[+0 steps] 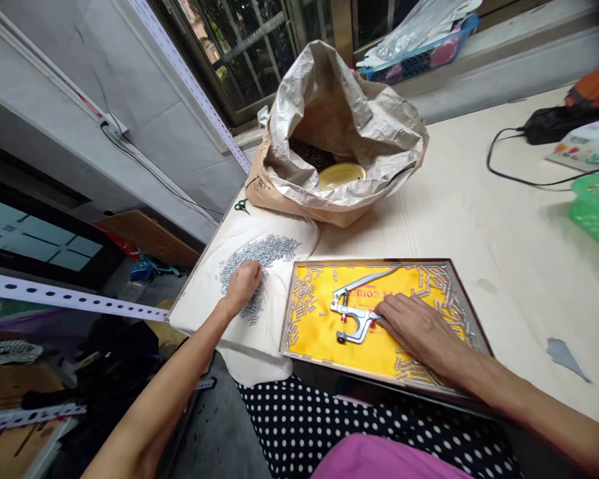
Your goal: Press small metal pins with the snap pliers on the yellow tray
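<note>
My left hand (243, 283) rests with curled fingers on a pile of small silver metal pieces (274, 249) spread over a white cloth (279, 229); what it pinches, if anything, is hidden. My right hand (415, 324) lies inside a shallow yellow tray (319, 332), fingers closed on the lower handle of silver press pliers (353, 313). The tool lies flat on the tray floor. Several more small metal pieces (303, 296) are scattered along the tray's left, top and right sides.
A big open paper sack (339, 126) of dark bits with a yellow bowl (341, 175) stands behind the cloth. Small green scissors (240, 205) lie by its left. A black cable (519, 176) and a green basket (596, 206) occupy the right. The table edge drops off at left.
</note>
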`<state>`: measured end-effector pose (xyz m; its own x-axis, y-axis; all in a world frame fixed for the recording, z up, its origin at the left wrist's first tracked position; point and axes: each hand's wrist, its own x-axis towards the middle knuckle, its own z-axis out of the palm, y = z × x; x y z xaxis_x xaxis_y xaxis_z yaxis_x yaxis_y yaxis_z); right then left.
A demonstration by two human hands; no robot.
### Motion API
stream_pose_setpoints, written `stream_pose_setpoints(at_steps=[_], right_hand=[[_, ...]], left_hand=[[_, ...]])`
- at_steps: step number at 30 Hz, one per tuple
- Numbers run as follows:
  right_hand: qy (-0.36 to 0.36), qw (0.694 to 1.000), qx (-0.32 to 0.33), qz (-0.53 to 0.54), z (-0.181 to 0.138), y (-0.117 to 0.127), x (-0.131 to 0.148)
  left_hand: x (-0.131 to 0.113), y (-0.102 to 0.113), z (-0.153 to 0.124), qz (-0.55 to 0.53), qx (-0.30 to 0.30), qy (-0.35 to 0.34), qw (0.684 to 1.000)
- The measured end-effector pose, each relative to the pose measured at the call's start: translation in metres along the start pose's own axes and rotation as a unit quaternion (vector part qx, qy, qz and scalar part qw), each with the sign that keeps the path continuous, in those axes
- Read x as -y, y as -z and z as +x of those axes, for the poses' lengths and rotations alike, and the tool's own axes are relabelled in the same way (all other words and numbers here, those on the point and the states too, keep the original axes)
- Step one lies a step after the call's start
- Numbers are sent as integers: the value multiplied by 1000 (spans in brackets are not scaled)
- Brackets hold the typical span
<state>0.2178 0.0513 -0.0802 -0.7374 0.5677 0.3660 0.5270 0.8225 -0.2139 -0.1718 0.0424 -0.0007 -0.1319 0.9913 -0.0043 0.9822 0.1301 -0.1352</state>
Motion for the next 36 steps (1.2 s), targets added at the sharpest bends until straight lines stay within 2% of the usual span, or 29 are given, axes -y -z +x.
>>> stream_pose_setpoints(at_steps=[2, 3, 4, 5, 7, 9, 12, 15, 18, 22, 31, 36], right_hand=[[-5, 1000, 13, -1, 1, 1, 1], [-7, 1000, 18, -3, 2, 2, 1], [-9, 1000, 24, -6, 3, 3, 2], [-10, 1000, 29, -8, 3, 3, 2], [-12, 999, 35, -12, 5, 5, 2], [-3, 999, 37, -13, 5, 9, 2], [27, 999, 23, -23, 5, 15, 5], [52, 997, -5, -54, 5, 19, 8], [63, 996, -19, -65, 7, 19, 9], [63, 996, -20, -67, 9, 16, 7], [63, 996, -14, -66, 9, 14, 8], [55, 997, 4, -60, 6, 12, 10]], left_hand=[[-14, 9, -12, -98, -62, 49, 992], [-26, 14, -20, -165, -72, 71, 981], [-40, 19, -29, -243, -55, 81, 965], [-55, 23, -40, -326, -14, 84, 942], [-88, 29, -60, -449, 77, 88, 886], [-117, 31, -76, -540, 136, 110, 823], [-146, 26, -86, -614, 153, 162, 757], [-159, 17, -87, -644, 135, 204, 725], [-164, 7, -85, -651, 134, 205, 718], [-167, 1, -83, -631, 144, 197, 736], [-168, 12, -76, -573, 190, 214, 768], [-165, 10, -73, -541, 235, 175, 789]])
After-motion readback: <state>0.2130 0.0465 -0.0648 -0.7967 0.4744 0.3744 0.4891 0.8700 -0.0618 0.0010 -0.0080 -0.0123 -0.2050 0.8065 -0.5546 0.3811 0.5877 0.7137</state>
